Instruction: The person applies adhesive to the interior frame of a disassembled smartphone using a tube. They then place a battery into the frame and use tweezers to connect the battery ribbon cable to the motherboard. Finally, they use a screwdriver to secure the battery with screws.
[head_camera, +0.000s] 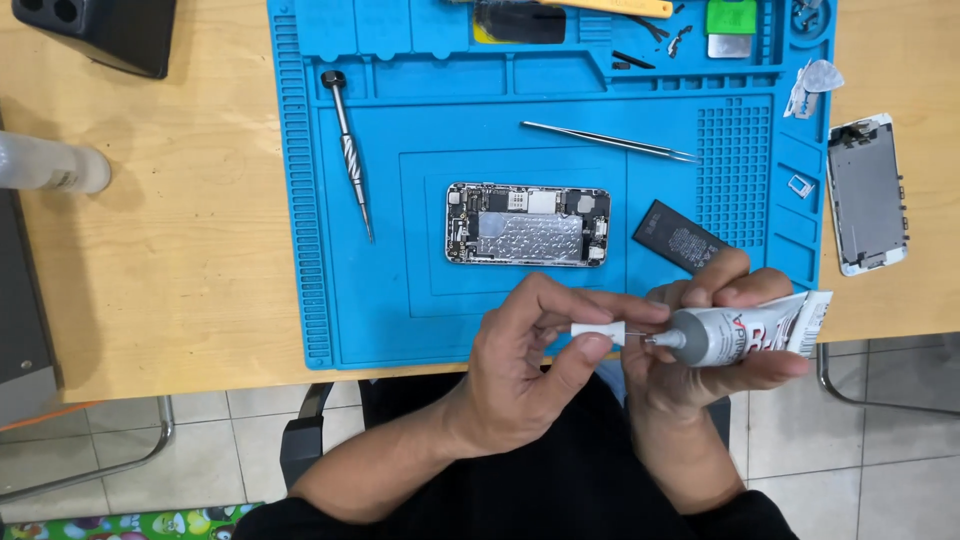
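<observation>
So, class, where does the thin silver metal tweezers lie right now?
In the head view, the thin silver metal tweezers lie on the blue silicone work mat, upper right of the opened phone body.

Both forearms reach in below the counter (180, 290) edge; left hand (530, 360) pinches with thumb and fingers, right hand (710, 340) curls closed, fingertips nearly meeting

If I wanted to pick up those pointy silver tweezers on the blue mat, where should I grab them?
Grab the tweezers near the middle of their two long arms, coming from above with finger and thumb on either side. They lie flat on the blue mat with nothing touching them. The sharp tips point right toward the grid of small holes, so probably stay nearer the left, joined end.
</observation>
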